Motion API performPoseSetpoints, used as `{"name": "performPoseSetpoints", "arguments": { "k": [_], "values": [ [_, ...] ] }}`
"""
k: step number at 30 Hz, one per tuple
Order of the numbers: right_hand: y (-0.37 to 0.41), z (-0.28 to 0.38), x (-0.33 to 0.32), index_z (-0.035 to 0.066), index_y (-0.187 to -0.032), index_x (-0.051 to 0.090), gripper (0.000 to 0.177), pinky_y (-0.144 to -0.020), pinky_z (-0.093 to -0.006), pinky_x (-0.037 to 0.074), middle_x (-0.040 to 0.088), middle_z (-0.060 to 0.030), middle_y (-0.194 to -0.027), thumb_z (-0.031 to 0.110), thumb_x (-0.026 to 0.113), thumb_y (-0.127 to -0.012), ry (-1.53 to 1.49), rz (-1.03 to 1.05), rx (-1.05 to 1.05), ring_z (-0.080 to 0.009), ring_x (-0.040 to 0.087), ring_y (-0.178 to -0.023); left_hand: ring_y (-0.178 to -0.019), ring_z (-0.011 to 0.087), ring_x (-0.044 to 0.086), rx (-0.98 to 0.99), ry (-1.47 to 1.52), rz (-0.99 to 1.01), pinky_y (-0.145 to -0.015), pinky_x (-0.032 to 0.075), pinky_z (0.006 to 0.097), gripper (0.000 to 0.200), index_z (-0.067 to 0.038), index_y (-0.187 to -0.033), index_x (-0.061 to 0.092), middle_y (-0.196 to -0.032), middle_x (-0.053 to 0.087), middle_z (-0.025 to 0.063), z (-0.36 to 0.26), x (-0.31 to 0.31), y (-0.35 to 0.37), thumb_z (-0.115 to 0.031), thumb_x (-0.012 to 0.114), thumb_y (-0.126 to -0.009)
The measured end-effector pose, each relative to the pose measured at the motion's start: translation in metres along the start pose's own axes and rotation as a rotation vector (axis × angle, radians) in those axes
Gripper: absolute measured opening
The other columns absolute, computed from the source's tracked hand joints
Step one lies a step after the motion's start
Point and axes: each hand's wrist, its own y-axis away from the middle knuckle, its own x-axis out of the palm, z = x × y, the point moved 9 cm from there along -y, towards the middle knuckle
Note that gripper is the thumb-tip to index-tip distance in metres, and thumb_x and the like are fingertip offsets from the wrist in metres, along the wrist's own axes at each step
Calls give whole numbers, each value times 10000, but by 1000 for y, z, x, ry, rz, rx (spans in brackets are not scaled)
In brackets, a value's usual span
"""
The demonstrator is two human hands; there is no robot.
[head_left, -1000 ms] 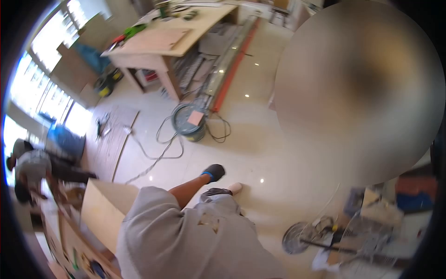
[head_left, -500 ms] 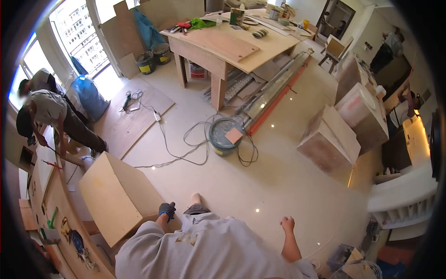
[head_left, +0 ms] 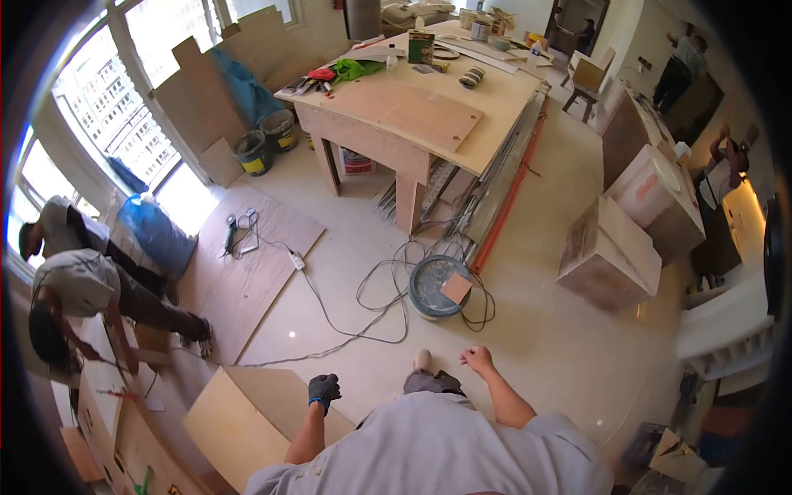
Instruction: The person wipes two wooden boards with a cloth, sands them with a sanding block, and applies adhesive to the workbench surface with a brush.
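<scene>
My left hand [head_left: 324,388] wears a dark glove with a blue cuff and is curled into a loose fist with nothing in it. It hangs above the near edge of a plywood box [head_left: 235,412] on the floor. My right hand [head_left: 477,359] is bare, fingers curled, and also holds nothing. It swings over the pale tiled floor, a little short of a grey bucket [head_left: 437,287] with a small square board lying on its lid. My foot [head_left: 422,360] shows between the two hands.
A plywood workbench [head_left: 412,111] loaded with tools stands ahead, long metal rails [head_left: 503,186] beside it. Cables [head_left: 363,309] trail across the floor to a power strip. Two people [head_left: 78,285] bend over at left. Wooden cabinets [head_left: 610,256] stand at right, other people beyond.
The view has swung and moved forward toward the bucket and bench. My right hand swung forward from low at my right side; the plywood box slid lower in view.
</scene>
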Motion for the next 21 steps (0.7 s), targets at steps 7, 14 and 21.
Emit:
{"name": "performPoseSetpoints", "arguments": {
  "k": [7,14,21],
  "values": [
    [-158,93,-60,13,-891,657,186,-577,-276,519,679,-51,-703,193,615,-914,-323,-238,-35,-129,648,-586,-478,199,573,18,35,31,-465,541,360,251,-4,-768,613,-631,590,91,-104,27,-79,-242,625,-847],
    [-340,278,-110,-23,-1131,610,269,-542,-242,485,647,-38,-813,163,609,-936,-432,-367,-277,-87,602,-642,-486,217,592,39,-91,-159,-443,537,380,144,7,-903,641,-635,600,103,-154,-61,-175,-112,576,-856],
    [-477,400,-180,-90,-1151,593,568,-905,-398,479,658,-268,-1101,347,677,-799,63,-729,-107,-379,622,-1088,-619,244,647,302,-172,-310,-569,541,381,266,40,-969,662,-765,667,157,-288,-74,-298,-179,542,-880]
  ]
}}
